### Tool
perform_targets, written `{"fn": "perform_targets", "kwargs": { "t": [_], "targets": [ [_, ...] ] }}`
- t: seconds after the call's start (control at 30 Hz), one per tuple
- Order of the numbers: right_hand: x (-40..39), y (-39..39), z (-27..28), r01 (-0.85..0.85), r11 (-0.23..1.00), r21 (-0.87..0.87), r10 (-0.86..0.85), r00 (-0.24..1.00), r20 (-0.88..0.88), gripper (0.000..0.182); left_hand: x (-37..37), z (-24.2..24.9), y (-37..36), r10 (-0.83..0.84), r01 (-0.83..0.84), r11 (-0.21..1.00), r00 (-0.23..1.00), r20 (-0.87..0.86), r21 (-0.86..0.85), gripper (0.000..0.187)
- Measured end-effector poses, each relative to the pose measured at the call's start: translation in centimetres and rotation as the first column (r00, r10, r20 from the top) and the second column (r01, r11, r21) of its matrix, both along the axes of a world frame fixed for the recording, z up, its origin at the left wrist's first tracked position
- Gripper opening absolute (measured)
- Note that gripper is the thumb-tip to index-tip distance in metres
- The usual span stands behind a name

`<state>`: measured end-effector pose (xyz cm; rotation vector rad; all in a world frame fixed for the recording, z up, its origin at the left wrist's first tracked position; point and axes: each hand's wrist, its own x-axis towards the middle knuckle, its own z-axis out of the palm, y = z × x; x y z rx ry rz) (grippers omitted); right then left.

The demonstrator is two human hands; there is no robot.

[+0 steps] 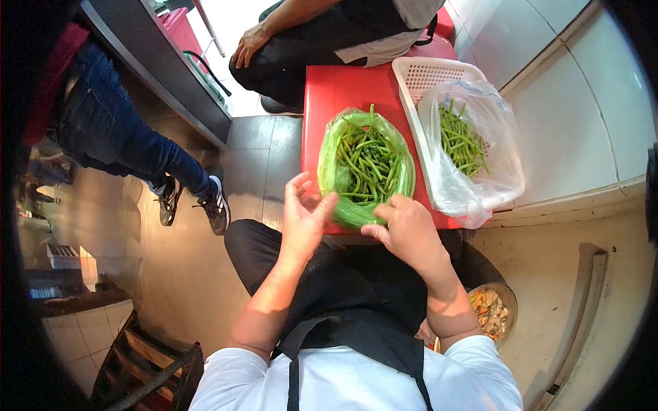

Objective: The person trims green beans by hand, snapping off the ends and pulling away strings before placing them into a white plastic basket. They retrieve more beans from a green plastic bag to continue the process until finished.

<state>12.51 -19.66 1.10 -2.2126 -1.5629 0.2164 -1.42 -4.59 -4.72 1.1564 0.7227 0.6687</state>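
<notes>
A green plastic bag (336, 179) full of green beans (370, 161) stands with its mouth open on a red bench (319, 92). My left hand (306, 216) is at the bag's near left side, fingers apart and thumb pointing toward the plastic. At the near right edge, my right hand (404, 226) has its fingers curled together on the gathered green plastic. To the right, a white basket (411, 72) holds a clear plastic bag (504, 154) with more green beans (462, 140) in it.
A seated person's hand (251, 44) rests on a dark-trousered knee at the top. Another person in jeans (130, 137) stands at the left. A round container with food scraps (490, 312) sits low at the right, near a tiled wall (569, 109). A dark wooden rack (147, 363) is at lower left.
</notes>
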Motion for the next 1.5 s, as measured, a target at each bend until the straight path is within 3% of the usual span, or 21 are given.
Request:
{"fn": "perform_targets", "kwargs": {
  "t": [0.07, 0.2, 0.27, 0.37, 0.4, 0.5, 0.6, 0.7, 0.73, 0.83, 0.93, 1.03, 1.13, 1.23, 1.33, 1.43, 1.47, 1.5],
  "targets": [
    [-0.6, -0.8, 0.0, -0.031, 0.999, -0.016, 0.032, 0.999, 0.012, 0.034, 0.0, -0.5, -0.5, -0.092, 0.09, 0.993, 0.996, -0.022, -0.071, 0.082],
    [-1.1, -1.9, -0.6, 0.196, 0.979, -0.061, -0.202, 0.971, -0.127, 0.03, 0.5, -0.2, -2.2, -0.169, 0.166, 0.971, 0.986, -0.003, -0.17, 0.092],
    [-1.2, -2.2, -1.5, 0.344, 0.933, -0.105, -0.359, 0.909, -0.212, 0.027, 0.6, -1.5, -2.3, -0.176, 0.174, 0.984, 0.983, -0.061, -0.028, 0.093],
    [-1.2, -1.7, -2.3, 0.47, 0.865, 0.173, -0.43, 0.874, -0.226, 0.031, 1.0, -2.0, -2.6, -0.141, 0.146, 0.987, 0.987, -0.077, 0.061, 0.093],
    [-0.9, -1.6, -2.7, 0.44, 0.876, 0.2, -0.415, 0.897, -0.154, 0.052, 1.1, -2.0, -2.7, -0.123, 0.128, 0.989, 0.99, -0.071, 0.068, 0.093],
    [-1.1, -0.3, -4.3, 0.502, 0.832, 0.238, -0.497, 0.864, -0.085, 0.065, 1.2, -2.9, -1.6, -0.171, 0.174, 0.976, 0.985, -0.035, 0.127, 0.086],
    [0.6, 0.9, -5.5, 0.505, 0.829, 0.239, -0.452, 0.857, -0.246, 0.071, 1.5, -2.0, 0.2, -0.138, 0.167, 0.966, 0.978, -0.154, 0.196, 0.078],
    [2.2, 2.5, -5.7, 0.566, 0.806, 0.176, -0.459, 0.784, -0.419, 0.069, 3.7, 0.4, 2.1, -0.139, 0.145, 0.988, 0.985, -0.1, 0.059, 0.076],
    [2.6, 3.0, -5.6, 0.59, 0.796, 0.135, -0.472, 0.744, -0.472, 0.069, 4.4, 0.1, 3.1, -0.211, 0.208, 0.977, 0.976, -0.057, -0.049, 0.074],
    [3.6, 4.2, -5.6, 0.624, 0.772, 0.124, -0.422, 0.648, -0.634, 0.067, 5.9, -0.8, 4.4, -0.222, 0.219, 0.973, 0.974, -0.036, -0.067, 0.079],
    [4.3, 5.0, -5.7, 0.592, 0.789, 0.165, -0.192, 0.492, -0.849, 0.065, 6.4, -0.5, 4.5, -0.249, 0.246, 0.96, 0.969, -0.003, -0.131, 0.076],
    [3.6, 5.2, -4.2, 0.581, 0.761, 0.288, -0.068, 0.512, -0.856, 0.065, 6.1, -0.8, 4.2, -0.168, 0.187, 0.957, 0.981, 0.1, -0.221, 0.07],
    [3.7, 5.0, -3.4, 0.548, 0.748, 0.374, 0.006, 0.558, -0.83, 0.067, 5.5, -0.9, 4.6, -0.178, 0.254, 0.91, 0.954, 0.243, -0.328, 0.066],
    [3.4, 5.0, -2.5, 0.565, 0.74, 0.364, 0.032, 0.511, -0.859, 0.068, 5.3, -0.6, 4.9, -0.162, 0.277, 0.897, 0.931, 0.326, -0.345, 0.055],
    [3.9, 5.3, -3.3, 0.532, 0.79, 0.306, 0.018, 0.478, -0.878, 0.067, 5.1, -0.3, 5.1, -0.252, 0.364, 0.861, 0.912, 0.324, -0.355, 0.055],
    [4.2, 5.2, -3.9, 0.517, 0.737, 0.435, 0.085, 0.567, -0.819, 0.067, 4.8, 0.1, 5.4, -0.303, 0.405, 0.853, 0.898, 0.32, -0.329, 0.056],
    [5.0, 5.1, -6.3, 0.5, 0.719, 0.483, -0.081, 0.75, -0.656, 0.067, 4.6, 0.4, 5.6, -0.303, 0.412, 0.835, 0.898, 0.32, -0.365, 0.054],
    [4.9, 5.1, -6.1, 0.503, 0.745, 0.438, -0.096, 0.731, -0.676, 0.066, 4.5, 0.9, 5.9, -0.303, 0.418, 0.815, 0.898, 0.32, -0.401, 0.052]
  ]
}}
